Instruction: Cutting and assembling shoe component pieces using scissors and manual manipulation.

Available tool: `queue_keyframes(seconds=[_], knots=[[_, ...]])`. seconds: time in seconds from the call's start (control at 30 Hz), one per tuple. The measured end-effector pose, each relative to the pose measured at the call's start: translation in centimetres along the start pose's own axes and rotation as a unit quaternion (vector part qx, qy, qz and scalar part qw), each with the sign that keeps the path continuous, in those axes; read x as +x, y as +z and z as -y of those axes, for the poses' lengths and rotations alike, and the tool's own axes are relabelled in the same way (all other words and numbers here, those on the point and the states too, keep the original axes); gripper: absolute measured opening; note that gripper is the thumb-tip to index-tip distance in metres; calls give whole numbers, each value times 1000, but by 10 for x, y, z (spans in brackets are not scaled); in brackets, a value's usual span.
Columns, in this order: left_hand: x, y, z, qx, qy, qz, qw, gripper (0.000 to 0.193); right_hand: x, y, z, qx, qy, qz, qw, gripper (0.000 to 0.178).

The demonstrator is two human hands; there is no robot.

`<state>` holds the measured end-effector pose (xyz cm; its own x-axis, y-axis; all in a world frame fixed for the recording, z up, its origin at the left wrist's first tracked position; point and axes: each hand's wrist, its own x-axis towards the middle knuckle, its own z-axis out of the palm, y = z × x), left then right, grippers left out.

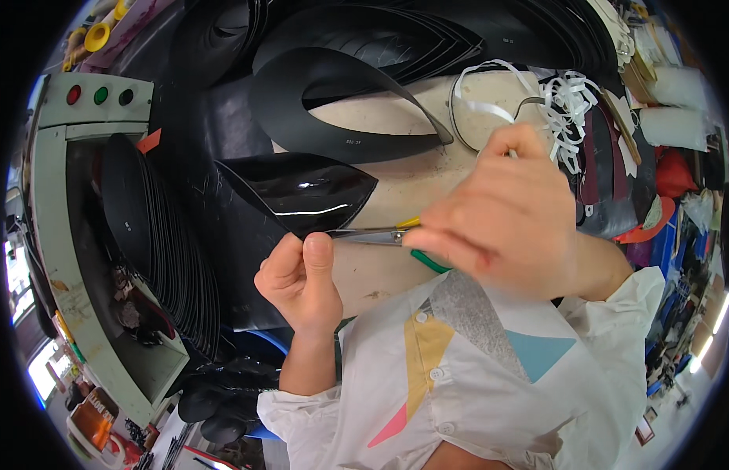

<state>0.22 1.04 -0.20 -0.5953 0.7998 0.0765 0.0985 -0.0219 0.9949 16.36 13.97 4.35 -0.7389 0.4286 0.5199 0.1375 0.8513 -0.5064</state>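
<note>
With our right hand gripping the scissors, we'd angle 'em off our pinched left hand, can't tell what's inside.

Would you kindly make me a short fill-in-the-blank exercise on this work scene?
1. The right hand grips a hand tool with one yellow handle and one ____ handle.
2. The left hand is close to a glossy ____ piece.
3. On the control box, the leftmost button is ____.
4. The tangled white ribbons lie nearer the ____ hand.

Missing words: green; black; red; right.
</note>
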Motion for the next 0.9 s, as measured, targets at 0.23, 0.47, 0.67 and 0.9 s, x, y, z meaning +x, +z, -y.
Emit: queue_keyframes(seconds=[0.23, 0.47, 0.67, 0.9], knots=[[-8, -17, 3, -115, -20, 43, 992, 31, 7, 1, -1, 95, 48, 4, 994, 18], [-15, -29, 8, -216, -38, 89, 972, 27, 9, 6, -13, 292, 222, 111, 924, 16], [-13, -35, 18, -310, -24, 134, 941, 29, 11, 29, -21, 438, 298, 191, 827, 19], [-5, -14, -28, -160, -79, 49, 983, 31, 12, 36, 6, 310, 125, 109, 936, 12]])
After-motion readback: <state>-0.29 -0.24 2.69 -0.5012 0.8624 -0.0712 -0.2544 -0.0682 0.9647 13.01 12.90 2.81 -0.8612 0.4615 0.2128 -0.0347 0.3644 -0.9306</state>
